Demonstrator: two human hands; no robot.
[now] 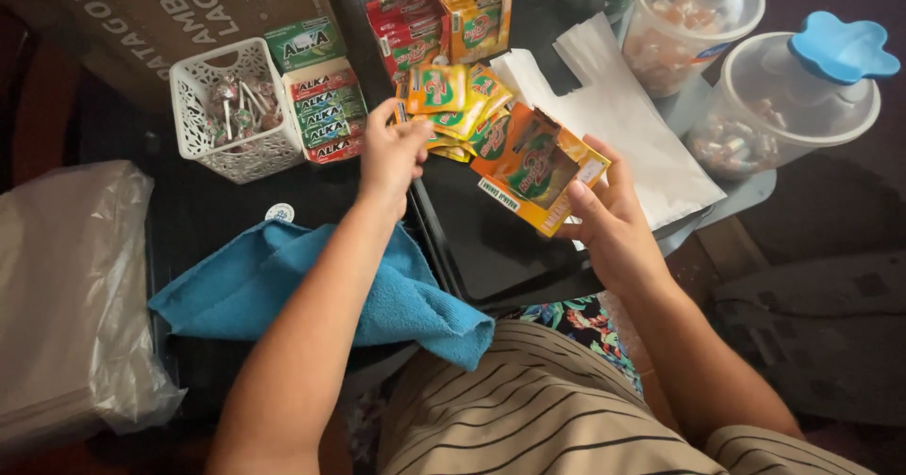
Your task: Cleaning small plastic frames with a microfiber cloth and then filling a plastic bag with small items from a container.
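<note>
The dark worktop (491, 249) carries everything, and the orange carton (538, 168) at its middle serves as landmark. Left of the carton and nearer the person, a blue cloth (283, 286) lies crumpled. Behind the carton to the right stand two clear lidded jars (793, 98) of sweets, with a white plastic bag (623, 126) between them and the carton. Far left of the carton sits a white basket (236, 112) of lollipops. The right hand (613, 220) grips the open carton, fingers wrapped round its lower edge. Just left of the carton, the left hand (392, 150) pinches one of the yellow-green sachets (453, 102) heaped there.
</note>
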